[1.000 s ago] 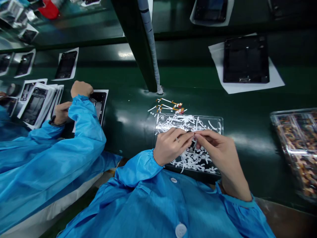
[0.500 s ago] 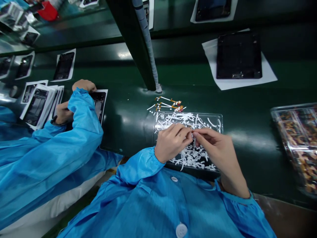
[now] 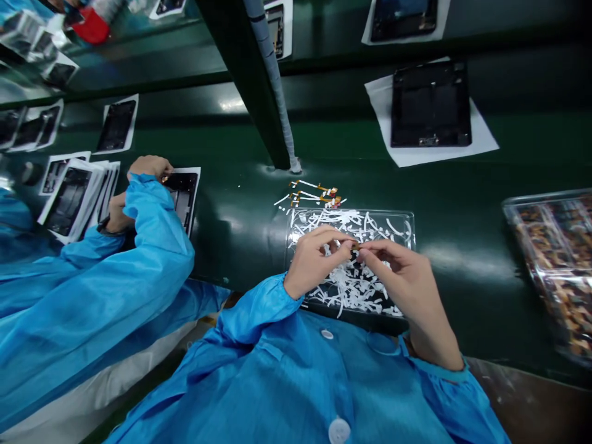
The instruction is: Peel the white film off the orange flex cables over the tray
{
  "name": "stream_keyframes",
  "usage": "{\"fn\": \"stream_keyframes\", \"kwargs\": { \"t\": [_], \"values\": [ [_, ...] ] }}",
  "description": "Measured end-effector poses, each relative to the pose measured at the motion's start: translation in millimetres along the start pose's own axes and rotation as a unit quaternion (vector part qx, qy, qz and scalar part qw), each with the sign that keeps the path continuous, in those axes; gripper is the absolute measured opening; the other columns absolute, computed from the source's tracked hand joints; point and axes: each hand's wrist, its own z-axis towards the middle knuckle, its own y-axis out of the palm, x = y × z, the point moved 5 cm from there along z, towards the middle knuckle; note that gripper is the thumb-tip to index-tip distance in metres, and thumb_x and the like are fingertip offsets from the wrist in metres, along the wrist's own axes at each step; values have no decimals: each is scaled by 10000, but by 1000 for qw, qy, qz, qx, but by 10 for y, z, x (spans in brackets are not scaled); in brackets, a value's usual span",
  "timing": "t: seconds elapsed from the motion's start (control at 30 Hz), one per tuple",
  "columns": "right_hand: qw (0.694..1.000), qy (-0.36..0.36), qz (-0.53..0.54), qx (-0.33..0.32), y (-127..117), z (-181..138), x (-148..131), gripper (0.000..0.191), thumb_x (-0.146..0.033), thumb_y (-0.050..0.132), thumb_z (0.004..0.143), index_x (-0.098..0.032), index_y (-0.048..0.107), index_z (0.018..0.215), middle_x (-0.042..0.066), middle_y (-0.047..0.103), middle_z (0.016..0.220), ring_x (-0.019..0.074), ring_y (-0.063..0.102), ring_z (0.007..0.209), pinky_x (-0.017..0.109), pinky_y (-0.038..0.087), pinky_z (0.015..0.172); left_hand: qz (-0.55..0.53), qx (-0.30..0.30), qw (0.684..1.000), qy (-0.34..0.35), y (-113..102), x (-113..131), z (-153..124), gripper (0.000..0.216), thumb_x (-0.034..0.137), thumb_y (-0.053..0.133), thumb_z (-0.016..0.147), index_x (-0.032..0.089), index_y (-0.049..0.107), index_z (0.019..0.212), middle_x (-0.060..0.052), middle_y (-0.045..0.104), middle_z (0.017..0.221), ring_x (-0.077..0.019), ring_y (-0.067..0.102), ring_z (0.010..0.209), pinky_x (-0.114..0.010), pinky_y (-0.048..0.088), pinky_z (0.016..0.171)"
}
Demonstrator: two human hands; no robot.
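The left hand point(image 3: 314, 262) has uncurled slightly; it and the right hand point(image 3: 407, 271) pinch a small brown part point(image 3: 356, 245) over curly white strips point(image 3: 356, 288) in a clear tray point(image 3: 413, 231).

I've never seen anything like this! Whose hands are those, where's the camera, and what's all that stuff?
There's no robot here. A person works with two bare hands, left hand and right hand. The camera is worn on that person's head, looking forward and down. Their fingers pinch a small brown piece, too tiny to tell what it is.

Below the hands, on the shiny dark green table, sits a clear plastic tray with thin white strips. Just beyond it lie orange-and-white slender parts. To the right is a clear plastic box of small brownish pieces. The blue sleeve at far left belongs to someone else.
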Motion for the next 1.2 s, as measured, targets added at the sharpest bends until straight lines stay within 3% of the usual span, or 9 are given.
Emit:
{"fn": "stream_keyframes", "kwargs": {
  "t": [0.23,0.33,0.4,0.53,0.6,0.87,1.0,1.2],
  "values": [
    [998,11,-22,-52,16,83,113,243,-470,742,874,-251,768,975,19,699,821,172,608,746,316,498,680,-56,58,997,-8,-222,-100,110,149,303,659,964,209,767,922,-30,724,886,-104,621,751,-220,488,598],
    [998,14,-23,-51,16,106,110,250,-480,732,876,-248,777,955,24,705,802,181,625,746,326,508,681,17,116,993,2,-292,-76,79,190,304,614,994,223,733,1119,-50,699,1022,-87,600,713,-216,492,567],
    [999,5,-17,-41,12,108,82,236,-470,729,880,-253,780,956,24,714,810,184,632,753,326,515,683,116,150,981,47,-288,10,21,255,293,615,992,226,683,1228,-65,662,1109,-87,612,733,-215,503,558],
    [999,-24,-3,-32,13,97,42,195,-429,715,902,-273,775,1002,22,736,889,188,648,806,329,531,714,264,81,941,197,-77,184,-92,155,317,657,973,208,715,1066,-35,700,981,-127,682,861,-261,584,737],
    [999,-32,-4,-31,21,95,35,187,-413,704,914,-270,768,1016,26,744,931,196,662,845,342,541,753,291,48,929,222,6,190,-114,138,307,652,978,202,721,1035,-23,729,940,-129,691,861,-270,584,761],
    [997,-59,-39,-24,46,46,-69,169,-377,652,961,-281,754,1054,31,730,990,206,658,904,352,522,777,371,53,903,209,57,125,-80,113,181,573,958,172,671,901,-9,710,872,-106,660,726,-236,494,620],
    [998,-51,-45,0,-124,-31,-69,149,-372,669,951,-312,759,1053,27,714,967,204,640,869,338,501,712,352,41,917,184,-14,79,-112,113,177,559,949,178,658,893,-8,696,880,-102,651,729,-228,482,608],
    [996,-41,-69,30,-236,-32,-83,114,-393,688,934,-324,750,1000,28,730,1012,237,660,919,384,528,778,237,38,959,149,-64,115,-195,132,263,612,991,177,712,1000,-17,713,931,-66,634,676,-218,560,661]
  ]
}}
